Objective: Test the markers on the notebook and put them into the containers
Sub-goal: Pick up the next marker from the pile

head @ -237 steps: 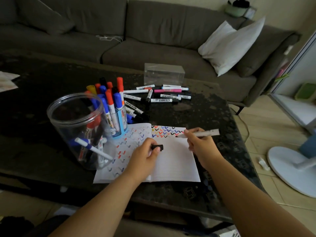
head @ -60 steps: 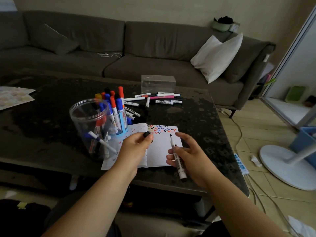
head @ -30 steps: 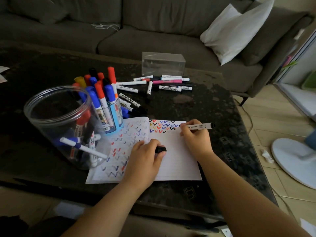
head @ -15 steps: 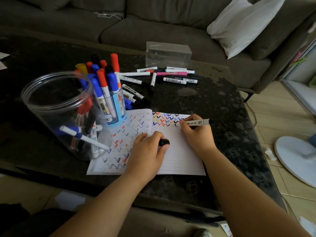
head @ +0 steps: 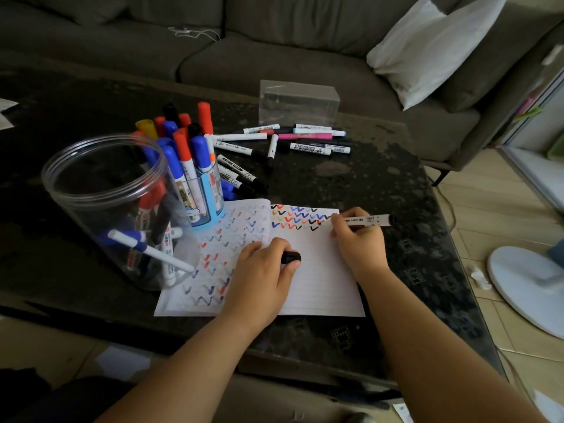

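Left hand (head: pixel 262 279) pinches the black cap (head: pixel 291 257) on the open lined notebook (head: pixel 317 285); right hand (head: pixel 358 244) grips the white-barrelled marker (head: pixel 369 220), tip on the right page, where one more black check mark has appeared than half a second ago. Beside it, the round clear plastic jar (head: pixel 103 190) holds several markers and the blue cup (head: pixel 207 206) holds upright capped ones. Beyond lie loose markers (head: pixel 305 141) and a clear rectangular box (head: pixel 299 102).

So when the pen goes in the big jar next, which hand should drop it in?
Probably the right hand: it already grips the marker at the notebook. The left hand is nearer the clear jar but holds the black cap, which likely goes back on first.
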